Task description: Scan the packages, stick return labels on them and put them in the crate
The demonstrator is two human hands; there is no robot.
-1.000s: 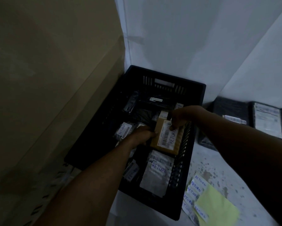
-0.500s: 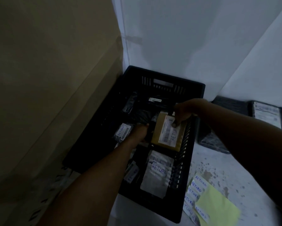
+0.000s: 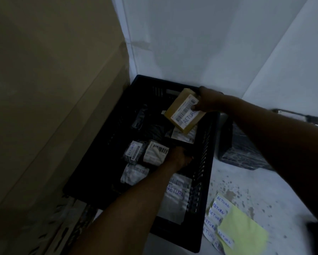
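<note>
A black plastic crate (image 3: 207, 183) sits on the floor in a wall corner and holds several labelled packages. My right hand (image 3: 206, 103) grips a brown box (image 3: 174, 104) by its far right end and holds it tilted above the crate's far right part. The box bears a barcode label and a handwritten RETURN label. My left hand (image 3: 179, 157) is low inside the crate, on dark packages next to a white-labelled package (image 3: 155, 153). Its fingers are lost in the dark. A grey bag marked RETURN (image 3: 176, 197) lies near the crate's front right.
A yellow sheet (image 3: 244, 229) edged with several RETURN labels (image 3: 218, 211) lies on the speckled floor right of the crate. A dark package (image 3: 246, 151) lies further right against the wall. A tall cardboard panel (image 3: 53, 89) stands along the crate's left side.
My right hand has lifted the brown box up and toward the crate's far side. My left hand let go of the box's left edge and dropped lower into the crate.
</note>
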